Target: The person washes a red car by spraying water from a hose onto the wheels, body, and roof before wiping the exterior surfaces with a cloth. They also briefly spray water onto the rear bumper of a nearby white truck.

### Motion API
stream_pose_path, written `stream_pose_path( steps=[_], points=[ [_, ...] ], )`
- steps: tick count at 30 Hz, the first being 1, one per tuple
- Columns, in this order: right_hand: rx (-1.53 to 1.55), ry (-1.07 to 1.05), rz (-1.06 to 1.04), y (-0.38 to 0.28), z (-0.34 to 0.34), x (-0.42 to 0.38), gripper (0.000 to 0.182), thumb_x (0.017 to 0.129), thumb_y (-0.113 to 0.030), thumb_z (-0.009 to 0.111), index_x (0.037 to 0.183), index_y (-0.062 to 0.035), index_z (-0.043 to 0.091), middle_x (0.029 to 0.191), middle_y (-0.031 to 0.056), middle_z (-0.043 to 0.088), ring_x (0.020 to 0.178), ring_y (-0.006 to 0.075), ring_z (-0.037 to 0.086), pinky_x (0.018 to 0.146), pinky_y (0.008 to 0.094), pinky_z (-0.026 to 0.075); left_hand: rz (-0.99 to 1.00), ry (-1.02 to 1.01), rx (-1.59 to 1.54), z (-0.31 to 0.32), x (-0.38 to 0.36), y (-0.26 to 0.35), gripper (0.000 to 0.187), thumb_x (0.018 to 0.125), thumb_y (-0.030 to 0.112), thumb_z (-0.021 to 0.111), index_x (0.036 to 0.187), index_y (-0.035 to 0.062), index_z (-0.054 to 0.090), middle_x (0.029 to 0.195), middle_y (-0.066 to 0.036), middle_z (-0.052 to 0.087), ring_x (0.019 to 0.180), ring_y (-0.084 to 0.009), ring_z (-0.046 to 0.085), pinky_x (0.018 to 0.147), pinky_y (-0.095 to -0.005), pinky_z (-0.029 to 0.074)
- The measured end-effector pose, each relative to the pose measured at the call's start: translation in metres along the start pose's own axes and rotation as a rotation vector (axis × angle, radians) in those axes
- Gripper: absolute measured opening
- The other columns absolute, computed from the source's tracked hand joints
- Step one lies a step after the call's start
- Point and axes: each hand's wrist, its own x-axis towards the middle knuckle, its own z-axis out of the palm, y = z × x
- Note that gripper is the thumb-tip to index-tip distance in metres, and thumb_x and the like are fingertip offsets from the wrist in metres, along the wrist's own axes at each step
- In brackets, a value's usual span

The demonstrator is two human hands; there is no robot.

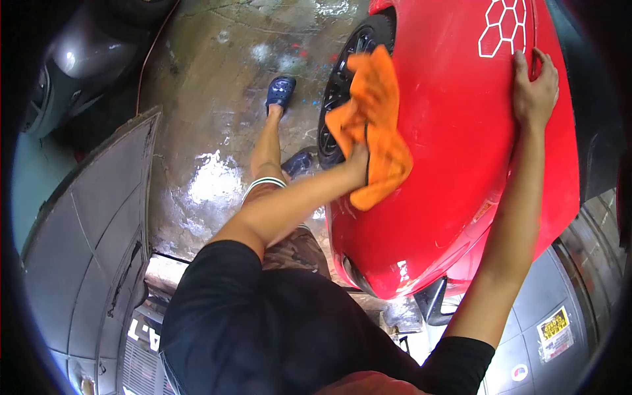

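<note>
An orange cloth point(382, 128) with dark smudges hangs bunched over my left hand point(357, 164), whose fingers are closed on it and mostly hidden in its folds. The cloth lies in front of the red car body point(447, 164) and partly covers the black wheel point(337, 85). My right hand point(536, 92) rests on the car's red surface farther right, beside a panel seam, with its fingers stretched out and apart. Nothing is held in it. Just above that hand is a white honeycomb decal point(503, 27).
The wet, stained concrete floor point(217, 79) reflects light around my feet in dark blue clogs point(281, 91). A grey metal panel point(99, 243) stands at left, and a dark vehicle point(92, 59) is at upper left. A stickered grey panel point(540, 322) appears at lower right.
</note>
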Motion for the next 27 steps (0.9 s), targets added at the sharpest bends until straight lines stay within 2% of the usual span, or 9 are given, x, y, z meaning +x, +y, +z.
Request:
stream_pose_path(
  steps=[6,9,11,15,19,27],
  points=[
    [0.007,-0.043,0.044,0.000,-0.002,0.006,0.071,0.096,-0.066,0.063,0.144,-0.0123,0.064,0.153,0.0164,0.057,0.147,0.0341,0.048,0.123,0.0497,0.034,-0.404,-0.027,-0.060,0.063,-0.220,-0.081,0.037,0.113,0.030,0.039,0.141,0.0144,0.057,0.135,-0.009,0.063,0.124,-0.0267,0.062,0.104,-0.0425,0.053],
    [0.047,-0.054,0.060,-0.005,-0.005,0.005,0.070,0.097,-0.063,0.064,0.142,-0.0096,0.065,0.151,0.0179,0.058,0.145,0.0348,0.051,0.121,0.0477,0.036,-0.570,-0.028,-0.142,0.075,-0.275,-0.092,0.036,0.113,0.031,0.040,0.139,0.0146,0.058,0.133,-0.009,0.064,0.122,-0.0269,0.063,0.102,-0.0425,0.053],
    [0.086,-0.029,0.039,-0.003,-0.003,0.004,0.065,0.098,-0.056,0.067,0.140,-0.0069,0.066,0.152,0.0193,0.058,0.146,0.0357,0.050,0.122,0.0463,0.036,-0.641,-0.010,-0.205,0.079,-0.286,-0.096,0.036,0.112,0.032,0.040,0.138,0.0148,0.059,0.132,-0.009,0.065,0.121,-0.0270,0.064,0.101,-0.0425,0.054],
    [0.124,-0.032,0.026,-0.005,-0.006,0.000,0.056,0.100,-0.047,0.068,0.138,-0.0055,0.066,0.154,0.0198,0.056,0.147,0.0378,0.047,0.123,0.0472,0.034,-0.678,0.053,-0.324,0.083,-0.239,-0.081,0.036,0.112,0.034,0.041,0.135,0.0152,0.061,0.130,-0.010,0.066,0.118,-0.0274,0.065,0.098,-0.0425,0.055],
    [0.129,-0.046,0.053,-0.016,-0.013,-0.005,0.051,0.102,-0.041,0.067,0.139,-0.0060,0.064,0.155,0.0193,0.056,0.150,0.0403,0.043,0.125,0.0496,0.030,-0.622,0.128,-0.413,0.073,-0.137,-0.043,0.036,0.112,0.036,0.042,0.133,0.0156,0.063,0.128,-0.010,0.067,0.116,-0.0277,0.067,0.096,-0.0426,0.056],
    [0.027,-0.128,0.124,-0.041,-0.026,0.001,0.050,0.102,-0.034,0.068,0.143,-0.0057,0.059,0.161,0.0163,0.050,0.154,0.0393,0.037,0.127,0.0527,0.026,-0.467,0.230,-0.505,0.035,0.079,0.062,0.036,0.112,0.039,0.044,0.128,0.0163,0.067,0.124,-0.010,0.070,0.110,-0.0283,0.069,0.091,-0.0426,0.058]
  ],
)
